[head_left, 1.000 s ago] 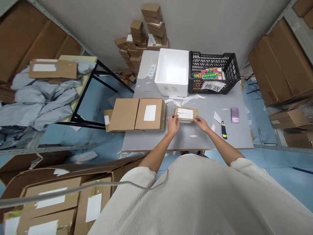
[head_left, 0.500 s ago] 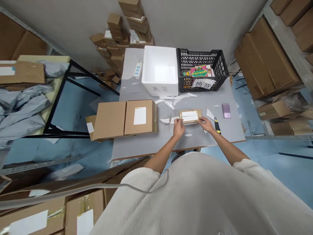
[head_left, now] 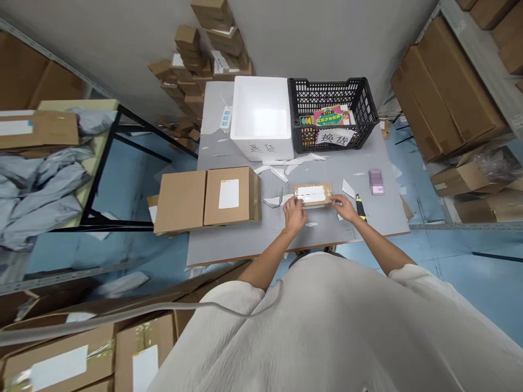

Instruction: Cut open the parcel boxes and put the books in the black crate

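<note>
A small cardboard box [head_left: 329,188] with a white label and clear tape lies flat on the grey table, in front of my body. My left hand [head_left: 294,213] is at its front left corner, thumb and fingers bent against the edge. At the right end, the fingers of my right hand [head_left: 344,207] pinch the box's corner. A utility knife [head_left: 360,207] with a black and yellow handle rests just right of my right hand. Torn white paper strips [head_left: 279,201] lie left of the box.
A white foam bin [head_left: 261,148] and a black plastic crate [head_left: 332,146] holding colourful booklets stand at the table's back. Two larger cardboard boxes [head_left: 182,198] sit at the left. A power strip [head_left: 226,118] lies behind them; a blurred purple item [head_left: 376,182] is at right.
My left hand has turned slightly, its fingers shifting along the box's front left edge. My right hand stays at the right end. The whole view has shifted a little.
</note>
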Tool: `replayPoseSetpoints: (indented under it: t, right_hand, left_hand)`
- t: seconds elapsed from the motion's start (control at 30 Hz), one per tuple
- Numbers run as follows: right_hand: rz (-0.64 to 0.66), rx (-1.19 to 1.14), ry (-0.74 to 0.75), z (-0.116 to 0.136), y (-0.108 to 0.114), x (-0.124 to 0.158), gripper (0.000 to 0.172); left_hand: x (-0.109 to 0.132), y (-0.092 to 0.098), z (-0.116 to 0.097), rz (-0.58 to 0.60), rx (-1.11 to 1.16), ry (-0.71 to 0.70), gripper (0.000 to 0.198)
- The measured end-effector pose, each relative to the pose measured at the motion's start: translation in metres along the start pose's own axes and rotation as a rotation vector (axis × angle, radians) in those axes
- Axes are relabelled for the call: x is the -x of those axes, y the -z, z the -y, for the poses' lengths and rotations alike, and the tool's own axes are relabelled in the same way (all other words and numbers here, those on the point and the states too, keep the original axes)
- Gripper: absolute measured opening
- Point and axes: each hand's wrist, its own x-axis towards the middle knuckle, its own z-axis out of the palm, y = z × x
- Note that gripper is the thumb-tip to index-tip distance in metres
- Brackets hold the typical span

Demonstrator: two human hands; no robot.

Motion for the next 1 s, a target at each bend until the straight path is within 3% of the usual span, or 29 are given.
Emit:
replayPoseSetpoints:
  t: [0.27, 0.4, 0.63, 1.0]
  right_hand:
    - [-0.161, 0.281, -0.324, -0.050, 0.053, 0.007, 0.042]
    - [-0.156, 0.407, -0.430, -0.076, 0.070, 0.015, 0.040]
    - [0.036, 0.625, -0.484, -0.095, 0.073, 0.017, 0.038]
    - [0.101, 0.732, -0.421, -0.108, 0.070, 0.015, 0.026]
  left_hand:
    - [0.013, 0.000, -0.009, 0.127, -0.077, -0.074, 0.060]
    - [0.015, 0.000, -0.009, 0.143, -0.119, -0.073, 0.067]
    - [0.018, -0.004, -0.011, 0.117, -0.149, -0.015, 0.071]
    - [0.020, -0.010, -0.013, 0.150, -0.339, 0.017, 0.070]
